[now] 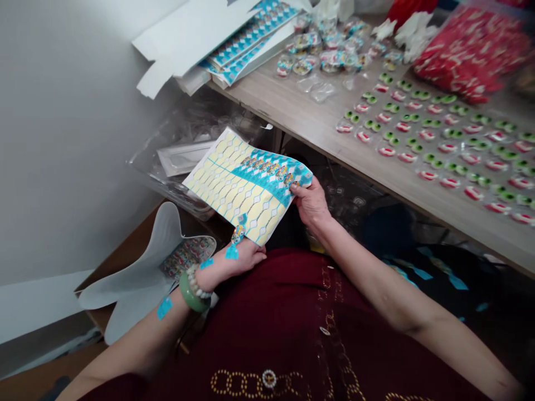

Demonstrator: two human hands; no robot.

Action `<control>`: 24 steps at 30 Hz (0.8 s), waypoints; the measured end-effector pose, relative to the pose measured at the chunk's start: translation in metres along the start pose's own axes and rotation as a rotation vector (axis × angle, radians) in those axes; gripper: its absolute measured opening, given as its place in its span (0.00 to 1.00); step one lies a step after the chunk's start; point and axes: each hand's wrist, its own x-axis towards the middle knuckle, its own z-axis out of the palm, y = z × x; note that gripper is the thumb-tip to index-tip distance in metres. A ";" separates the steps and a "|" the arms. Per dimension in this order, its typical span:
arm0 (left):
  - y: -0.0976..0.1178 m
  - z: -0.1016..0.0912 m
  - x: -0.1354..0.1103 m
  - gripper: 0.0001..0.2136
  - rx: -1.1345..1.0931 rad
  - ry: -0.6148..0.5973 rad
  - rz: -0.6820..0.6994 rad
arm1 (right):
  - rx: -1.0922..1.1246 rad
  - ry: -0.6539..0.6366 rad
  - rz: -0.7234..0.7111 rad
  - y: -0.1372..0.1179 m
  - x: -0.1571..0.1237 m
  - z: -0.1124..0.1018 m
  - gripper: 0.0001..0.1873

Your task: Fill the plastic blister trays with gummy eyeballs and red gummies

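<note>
A sticker sheet (246,195) is tilted in front of me, its backing pale yellow where labels have come off. Blue printed labels with small pictures cover its right part. At the right edge my right hand (312,203) pinches it, thumb on top. My left hand (247,257) is closed at the lower edge, its fingers partly hidden by the sheet. One blue label (238,234) with a round picture sticks up by the left hand's back, and blue pieces cling to that wrist and forearm. A green bangle (193,292) and a beaded bracelet circle the left wrist.
Rows of green-eye and red-mouth pieces (434,136) lie on the table (292,111). Behind them are clear round packs (334,53) and a bag of red-and-white pieces (472,50). More printed sheets (251,42) lie at the table's left end, above a clear plastic bin (144,161).
</note>
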 end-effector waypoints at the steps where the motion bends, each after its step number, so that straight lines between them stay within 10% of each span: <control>1: -0.001 -0.002 0.001 0.05 0.010 -0.060 -0.021 | -0.028 0.004 -0.064 -0.001 0.000 -0.002 0.18; 9: 0.023 -0.035 -0.009 0.09 0.221 -0.305 -0.026 | -0.315 0.055 -0.262 -0.002 0.000 -0.008 0.11; 15: 0.037 -0.054 -0.015 0.10 -0.466 -0.455 -0.128 | -0.311 -0.001 -0.216 0.002 -0.003 -0.009 0.10; 24: 0.018 -0.073 0.001 0.10 -1.178 -0.053 0.129 | -0.277 -0.011 -0.124 0.014 -0.002 -0.021 0.12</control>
